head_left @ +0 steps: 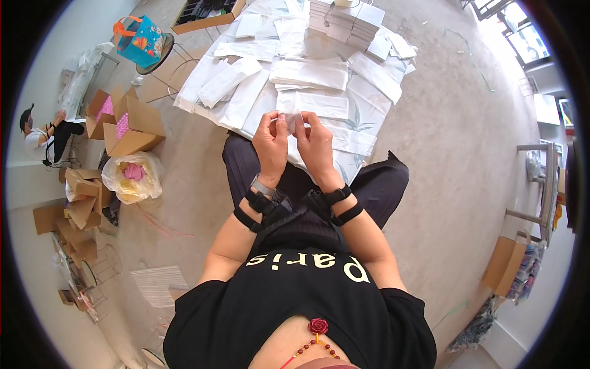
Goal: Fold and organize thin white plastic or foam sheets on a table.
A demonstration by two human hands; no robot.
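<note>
Over the near edge of the table, my left hand (pixel 270 147) and my right hand (pixel 315 146) are close together. Fingers and thumbs of both pinch a small, thin, whitish see-through plastic bag (pixel 291 119). Whether anything is inside it, I cannot tell. Just beyond my fingers lie flat white plastic bags (pixel 322 106), with a thicker pile of white bags (pixel 309 74) farther back. To the left, more long white bags (pixel 229 82) overlap at an angle. All rest on a table (pixel 361 125) covered with a pale, leaf-printed sheet.
Stacked white boxes (pixel 348 24) stand at the table's far right. A blue floral tote bag (pixel 140 46) sits on a stool at left. Open cardboard boxes (pixel 136 130) and a clear sack (pixel 131 177) with pink contents are on the floor. Another person (pixel 44 136) sits far left.
</note>
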